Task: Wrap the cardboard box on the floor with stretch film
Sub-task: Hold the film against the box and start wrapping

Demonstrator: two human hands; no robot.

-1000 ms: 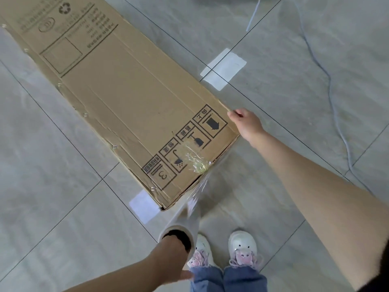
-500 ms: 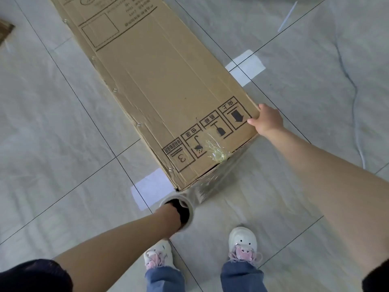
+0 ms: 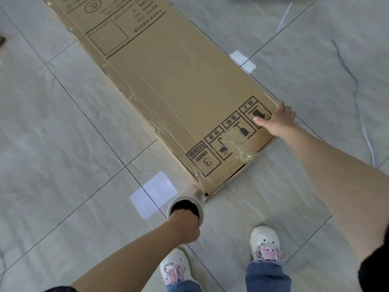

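Since the earlier frame, the right hand has shifted from the box's right edge onto its top face, and the film roll has travelled left along the near end to the near-left corner.

Cardboard box: long, lying flat on the tiled floor, running from far left to near right. Printed handling symbols and a "3" line its near end. A crumpled yellowish scrap of film sits on the top face at the near edge.

Right hand: fingers spread apart, palm down, pressing on the near-right corner of the box top, thumb across a printed symbol.

Left hand: fingers pushed down into the hollow core of the roll, which stands upright just beside the near-left corner. Whether the fingers are curled inside cannot be told.

Stretch film: a short clear span runs from the roll to the box corner.

White shoes and blue jeans stand near the box end. A thin cable lies on the floor at right.
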